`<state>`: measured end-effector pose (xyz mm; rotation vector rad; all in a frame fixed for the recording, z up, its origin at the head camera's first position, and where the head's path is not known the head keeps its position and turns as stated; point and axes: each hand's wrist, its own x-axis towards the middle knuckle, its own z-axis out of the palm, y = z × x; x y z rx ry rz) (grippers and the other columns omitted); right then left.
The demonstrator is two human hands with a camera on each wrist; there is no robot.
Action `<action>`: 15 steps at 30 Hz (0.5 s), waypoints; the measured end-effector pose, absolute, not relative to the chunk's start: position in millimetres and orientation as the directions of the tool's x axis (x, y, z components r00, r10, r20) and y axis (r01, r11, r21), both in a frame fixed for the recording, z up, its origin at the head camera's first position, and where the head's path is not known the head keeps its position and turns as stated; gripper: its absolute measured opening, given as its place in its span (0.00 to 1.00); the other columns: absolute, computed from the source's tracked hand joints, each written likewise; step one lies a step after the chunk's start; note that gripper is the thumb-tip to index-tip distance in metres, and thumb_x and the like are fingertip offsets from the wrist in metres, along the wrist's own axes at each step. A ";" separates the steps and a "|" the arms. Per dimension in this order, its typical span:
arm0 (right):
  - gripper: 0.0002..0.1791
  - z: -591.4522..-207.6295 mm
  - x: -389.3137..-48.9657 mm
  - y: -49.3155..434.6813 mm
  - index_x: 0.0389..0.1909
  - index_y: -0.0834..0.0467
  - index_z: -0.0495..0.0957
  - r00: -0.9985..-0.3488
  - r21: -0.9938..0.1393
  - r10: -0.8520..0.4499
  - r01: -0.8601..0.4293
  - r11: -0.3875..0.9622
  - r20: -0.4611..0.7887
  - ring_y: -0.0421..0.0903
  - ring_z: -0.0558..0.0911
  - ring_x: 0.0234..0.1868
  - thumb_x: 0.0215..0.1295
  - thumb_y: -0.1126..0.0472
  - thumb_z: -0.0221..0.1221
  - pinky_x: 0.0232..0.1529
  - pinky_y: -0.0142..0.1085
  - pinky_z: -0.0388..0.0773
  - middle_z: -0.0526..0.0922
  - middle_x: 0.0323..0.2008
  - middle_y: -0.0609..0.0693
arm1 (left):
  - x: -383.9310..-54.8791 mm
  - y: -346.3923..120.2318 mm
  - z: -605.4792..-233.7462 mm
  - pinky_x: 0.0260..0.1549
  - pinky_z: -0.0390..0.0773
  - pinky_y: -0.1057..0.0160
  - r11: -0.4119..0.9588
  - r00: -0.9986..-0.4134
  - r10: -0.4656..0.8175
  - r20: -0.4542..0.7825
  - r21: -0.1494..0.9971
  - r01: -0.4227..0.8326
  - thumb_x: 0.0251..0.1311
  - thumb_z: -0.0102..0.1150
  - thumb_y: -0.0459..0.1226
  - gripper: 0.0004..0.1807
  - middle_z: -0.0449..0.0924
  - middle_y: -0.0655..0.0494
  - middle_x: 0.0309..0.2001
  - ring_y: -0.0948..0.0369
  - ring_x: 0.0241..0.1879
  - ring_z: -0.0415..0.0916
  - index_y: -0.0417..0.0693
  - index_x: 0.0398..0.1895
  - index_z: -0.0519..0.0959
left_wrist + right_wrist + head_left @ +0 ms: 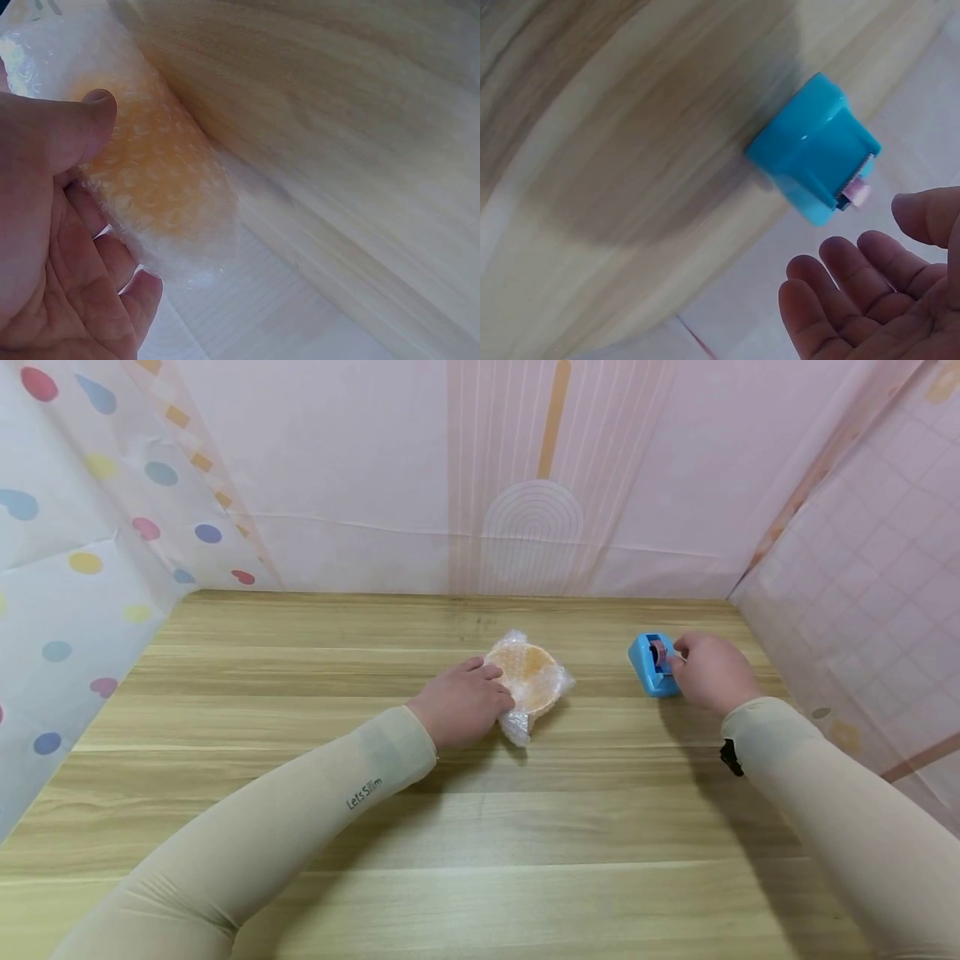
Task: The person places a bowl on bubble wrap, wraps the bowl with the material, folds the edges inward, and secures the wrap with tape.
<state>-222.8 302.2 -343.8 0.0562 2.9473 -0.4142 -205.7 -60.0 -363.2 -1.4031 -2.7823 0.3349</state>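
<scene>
The left sleeve (292, 814) fronts the head view; left-wrist, the left hand (45, 225) pinches a bubble-wrapped item (161, 169) between fingers and thumb, apparently steadying it; right-wrist, a tape dispenser (810, 146) sits just beyond the right hand (900, 311), fingers loose and empty, presumably for tape.

Cannot identify the orange item (154, 169), blurred through the bubble wrap of the packet (534, 683). Cannot see the packet's near-left side in head view: hidden behind the left hand (459, 703). Lost part of the right hand (716, 670) past the right and bottom edges of right wrist view. Cannot make out the tape end (857, 193), blurred, or the black object (731, 758) by the right cuff, too small.
</scene>
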 end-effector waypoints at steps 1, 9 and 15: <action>0.27 -344.7 -223.2 303.2 0.69 0.70 0.70 -0.984 -0.263 0.016 0.063 0.963 -0.176 0.67 0.79 0.59 0.82 0.54 0.48 0.64 0.67 0.75 0.78 0.63 0.72 | -205.7 -60.0 -363.0 0.77 0.67 0.46 0.575 -0.598 0.796 -0.090 -0.194 0.795 0.75 0.53 0.34 0.13 0.88 0.63 0.58 0.53 0.69 0.74 0.56 0.50 0.86; 0.24 -351.5 -226.7 306.2 0.59 0.68 0.80 -0.979 -0.205 -0.020 0.023 0.978 -0.205 0.60 0.79 0.44 0.82 0.53 0.48 0.49 0.56 0.79 0.85 0.45 0.63 | -204.4 -59.3 -362.1 0.78 0.66 0.46 0.581 -0.603 0.792 -0.095 -0.186 0.792 0.77 0.53 0.36 0.12 0.88 0.63 0.58 0.52 0.69 0.74 0.56 0.50 0.86; 0.25 -351.6 -227.5 303.2 0.46 0.66 0.83 -0.974 -0.193 -0.021 0.024 0.981 -0.226 0.57 0.79 0.38 0.82 0.49 0.46 0.42 0.49 0.76 0.82 0.34 0.58 | -203.2 -58.9 -360.4 0.77 0.66 0.46 0.583 -0.605 0.790 -0.100 -0.188 0.791 0.77 0.52 0.35 0.12 0.88 0.63 0.58 0.52 0.68 0.75 0.56 0.51 0.86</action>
